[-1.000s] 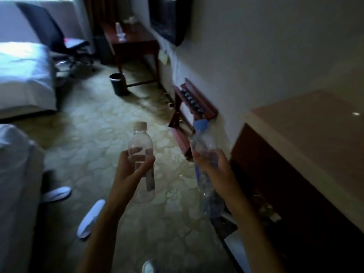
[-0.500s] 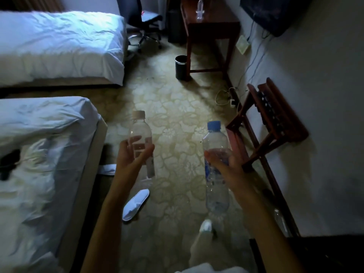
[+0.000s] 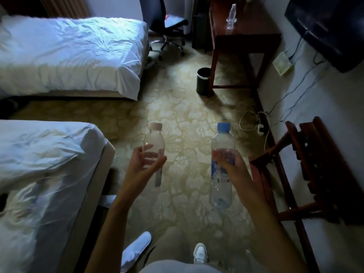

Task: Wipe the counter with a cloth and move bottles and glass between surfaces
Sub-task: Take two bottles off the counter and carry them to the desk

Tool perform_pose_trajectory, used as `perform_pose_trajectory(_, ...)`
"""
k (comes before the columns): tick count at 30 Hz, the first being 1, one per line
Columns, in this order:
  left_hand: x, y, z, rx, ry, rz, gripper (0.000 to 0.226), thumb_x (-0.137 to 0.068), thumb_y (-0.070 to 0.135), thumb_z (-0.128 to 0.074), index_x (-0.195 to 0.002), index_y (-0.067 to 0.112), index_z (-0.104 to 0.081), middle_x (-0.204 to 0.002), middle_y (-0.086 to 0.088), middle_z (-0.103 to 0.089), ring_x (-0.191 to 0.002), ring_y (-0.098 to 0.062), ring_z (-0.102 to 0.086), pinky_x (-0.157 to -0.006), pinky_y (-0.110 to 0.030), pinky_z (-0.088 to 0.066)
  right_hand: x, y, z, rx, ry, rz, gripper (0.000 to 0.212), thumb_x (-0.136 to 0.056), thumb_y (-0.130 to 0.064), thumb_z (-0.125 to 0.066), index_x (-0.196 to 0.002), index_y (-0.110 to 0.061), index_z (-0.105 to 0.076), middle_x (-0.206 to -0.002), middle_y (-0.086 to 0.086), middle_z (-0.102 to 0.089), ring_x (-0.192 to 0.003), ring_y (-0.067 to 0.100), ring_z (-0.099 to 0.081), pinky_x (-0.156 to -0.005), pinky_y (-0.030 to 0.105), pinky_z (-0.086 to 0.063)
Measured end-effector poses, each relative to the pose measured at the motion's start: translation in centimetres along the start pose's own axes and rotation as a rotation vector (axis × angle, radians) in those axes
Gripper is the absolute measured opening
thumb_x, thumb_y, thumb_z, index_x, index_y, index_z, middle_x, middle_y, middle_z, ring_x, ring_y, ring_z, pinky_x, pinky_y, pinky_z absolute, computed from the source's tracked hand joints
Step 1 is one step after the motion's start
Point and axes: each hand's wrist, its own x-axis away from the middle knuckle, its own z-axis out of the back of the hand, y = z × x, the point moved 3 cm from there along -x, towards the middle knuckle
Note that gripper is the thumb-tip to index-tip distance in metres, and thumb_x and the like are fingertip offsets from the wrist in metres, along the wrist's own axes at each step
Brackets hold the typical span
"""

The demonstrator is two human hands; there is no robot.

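Two beds on the left: far bed [image 3: 69, 54] and near bed [image 3: 39, 174], both in rumpled white sheets, a strip of patterned carpet [image 3: 187, 119] between them and the wall.

Dark wooden counter [image 3: 244, 38] at the far end against the wall. One small clear bottle [image 3: 230, 16] stands on it, upright; contents too small to tell. Likely the surface the carried bottles are bound for, judging by the task.

Folding luggage rack [image 3: 307, 166] by the right wall, nothing on it. Black bin [image 3: 203, 81] beside the counter leg; inside is dark, contents not readable.

Blue-capped bottle [image 3: 222, 164]: taller, clear, blue label, looks nearly empty. Right hand [image 3: 229, 160] wraps its upper body, bottle upright and in the air over the carpet.

Pale-capped bottle [image 3: 154, 150]: shorter, clear, no liquid visible. Left hand [image 3: 145, 160] grips it at mid-body, fingers curled round, also upright.

Both held out front and well apart, probably so they don't knock while walking. No cloth or glass in view.
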Motion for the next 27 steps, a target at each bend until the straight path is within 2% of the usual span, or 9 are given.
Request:
perform_pose_trajectory(3,-7.2,-0.5,-0.2,0.025,0.024,0.031,0.096,-0.055,0.073,-0.076,-0.128,0.017,-0.049,-0.112,-0.006,-0.068,-0.097,-0.019,-0.071,-0.081,-0.035,-0.059,-7.4,-0.9,-1.2,0.004,0.016,-0.013,0.092,-0.04,-0.076,-0.076,-0.109,-0.017,-0.062,-0.101,0.0,-0.069,-0.088,0.013,-0.068,-0.066,0.021,-0.053)
perform_pose_trajectory(7,-17.5,-3.0,-1.9,0.052,0.001,0.124,0.082,-0.063,0.061,-0.08,-0.126,0.017,-0.049,-0.111,-0.007,-0.068,-0.097,-0.02,-0.071,-0.073,-0.027,-0.059,-16.7,0.5,-4.3,-0.017,0.015,-0.107,0.043,-0.071,-0.047,-0.074,-0.103,-0.023,-0.059,-0.11,0.006,-0.067,-0.097,0.024,-0.066,-0.072,0.03,-0.054)
perform_pose_trajectory(9,-23.4,-3.4,-2.7,0.056,-0.031,0.14,0.07,-0.073,0.047,-0.077,-0.129,0.016,-0.048,-0.112,-0.005,-0.067,-0.099,-0.018,-0.07,-0.072,-0.023,-0.059,-21.8,-0.2,-6.0,0.0,0.033,-0.145,0.04,-0.072,-0.045,-0.072,-0.104,-0.024,-0.059,-0.108,0.003,-0.067,-0.096,0.02,-0.067,-0.075,0.033,-0.055)
perform_pose_trajectory(13,-36.2,-0.8,-2.3,0.037,-0.082,0.153,0.068,-0.071,0.042,-0.075,-0.129,0.021,-0.047,-0.112,-0.001,-0.066,-0.097,-0.013,-0.071,-0.078,-0.027,-0.06,-33.3,-6.7,-8.7,-0.001,0.059,-0.112,0.036,-0.081,-0.033,-0.071,-0.109,-0.015,-0.06,-0.102,0.0,-0.068,-0.091,0.012,-0.066,-0.071,0.02,-0.053)
perform_pose_trajectory(16,-46.8,2.6,-1.9,0.049,-0.102,0.096,0.067,-0.072,0.039,-0.075,-0.129,0.019,-0.047,-0.11,-0.003,-0.068,-0.098,-0.02,-0.072,-0.083,-0.035,-0.06,-42.2,-13.2,-9.9,-0.011,0.081,-0.042,0.035,-0.082,-0.034,-0.071,-0.11,-0.015,-0.061,-0.11,0.005,-0.068,-0.101,0.019,-0.066,-0.086,0.036,-0.054)
perform_pose_trajectory(20,-58.8,5.9,-2.2,0.064,-0.11,0.049,0.066,-0.074,0.045,-0.079,-0.127,0.02,-0.049,-0.106,-0.003,-0.07,-0.093,-0.016,-0.073,-0.08,-0.034,-0.058,-52.1,-17.9,-11.3,-0.053,0.097,-0.015,0.046,-0.073,-0.044,-0.073,-0.11,-0.019,-0.061,-0.113,0.005,-0.068,-0.104,0.021,-0.066,-0.09,0.041,-0.054)
perform_pose_trajectory(23,-67.0,5.7,-3.8,0.054,-0.141,0.076,0.075,-0.068,0.054,-0.079,-0.128,0.021,-0.049,-0.107,0.0,-0.07,-0.093,-0.015,-0.073,-0.082,-0.036,-0.058,-59.0,-18.3,-12.2,-0.055,0.102,-0.048,0.047,-0.075,-0.044,-0.072,-0.113,-0.018,-0.06,-0.112,0.002,-0.068,-0.104,0.018,-0.065,-0.086,0.032,-0.055)
perform_pose_trajectory(25,-72.4,5.0,-5.5,0.04,-0.17,0.116,0.07,-0.073,0.047,-0.079,-0.13,0.021,-0.047,-0.108,0.001,-0.069,-0.093,-0.01,-0.072,-0.086,-0.037,-0.058,-64.4,-18.1,-12.7,-0.063,0.111,-0.062,0.029,-0.081,-0.034,-0.07,-0.104,-0.018,-0.061,-0.103,0.0,-0.068,-0.096,0.013,-0.065,-0.073,0.017,-0.053)
perform_pose_trajectory(27,-78.1,4.8,-7.4,0.02,-0.187,0.126,0.063,-0.075,0.037,-0.077,-0.129,0.023,-0.047,-0.109,0.002,-0.068,-0.093,-0.007,-0.072,-0.089,-0.037,-0.058,-70.6,-18.9,-13.2,-0.066,0.105,-0.071,0.023,-0.082,-0.032,-0.07,-0.1,-0.019,-0.062,-0.1,-0.003,-0.067,-0.092,0.01,-0.065,-0.066,0.013,-0.052)
